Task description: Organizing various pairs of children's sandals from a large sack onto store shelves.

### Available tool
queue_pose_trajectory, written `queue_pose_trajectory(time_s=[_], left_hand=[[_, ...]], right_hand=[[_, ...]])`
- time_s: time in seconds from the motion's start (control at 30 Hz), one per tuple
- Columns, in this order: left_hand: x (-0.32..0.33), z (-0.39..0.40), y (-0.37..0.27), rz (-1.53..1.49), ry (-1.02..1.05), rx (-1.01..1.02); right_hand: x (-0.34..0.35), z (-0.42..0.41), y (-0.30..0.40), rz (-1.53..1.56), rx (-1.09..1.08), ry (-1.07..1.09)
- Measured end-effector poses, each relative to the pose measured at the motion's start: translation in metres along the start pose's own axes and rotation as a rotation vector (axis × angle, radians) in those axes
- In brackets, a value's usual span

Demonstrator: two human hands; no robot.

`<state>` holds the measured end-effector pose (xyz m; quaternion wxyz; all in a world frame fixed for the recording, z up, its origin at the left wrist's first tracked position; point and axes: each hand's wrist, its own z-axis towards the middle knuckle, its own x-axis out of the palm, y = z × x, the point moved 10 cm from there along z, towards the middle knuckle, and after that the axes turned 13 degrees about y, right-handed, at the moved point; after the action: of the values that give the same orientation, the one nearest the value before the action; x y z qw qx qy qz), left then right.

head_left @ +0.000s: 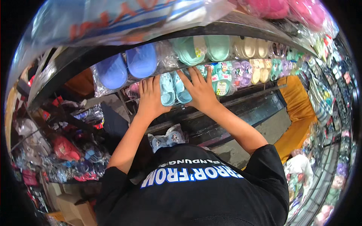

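Between my two hands a pair of light-blue children's sandals [175, 89] in clear plastic rests at the front of the lower display shelf. My left hand [150, 96] is at the pair's left side, fingers stretched forward and thumb near the heels. My right hand [200, 89] lies over the pair's right edge, its fingers spread and reaching towards mint-green sandals [222, 77] beside it. Whether either hand grips the pair cannot be made out. Near my chest sits another bagged pair of light-blue footwear [167, 139].
Above hang or stand blue slippers [141, 60] and mint-green slippers [217, 46] on an upper shelf with a dark edge. Orange-gold cloth [299, 101] is at the right. Bagged footwear fills the left side, above a cardboard box [74, 209]. A large plastic bag [118, 22] overhangs the top.
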<state>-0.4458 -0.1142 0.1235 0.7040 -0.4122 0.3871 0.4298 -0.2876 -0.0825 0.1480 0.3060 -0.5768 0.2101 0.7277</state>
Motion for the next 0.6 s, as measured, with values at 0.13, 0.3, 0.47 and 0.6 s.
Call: queue_pose_trajectory(time_s=[0.13, 0.3, 0.47, 0.6], left_hand=[[-0.002, -0.010, -0.006, -0.003, -0.027, -0.033], [-0.004, -0.016, -0.002, -0.026, -0.023, -0.083], [-0.011, -0.026, -0.012, 0.018, -0.001, -0.043], [-0.006, -0.023, -0.008, -0.026, 0.012, -0.028]], right_hand=[[-0.001, 0.002, 0.001, 0.009, -0.036, 0.005], [-0.004, 0.000, 0.000, 0.014, -0.030, -0.001], [0.004, -0.009, 0.009, -0.068, 0.001, 0.028], [0.025, -0.020, 0.006, -0.036, 0.114, -0.001]])
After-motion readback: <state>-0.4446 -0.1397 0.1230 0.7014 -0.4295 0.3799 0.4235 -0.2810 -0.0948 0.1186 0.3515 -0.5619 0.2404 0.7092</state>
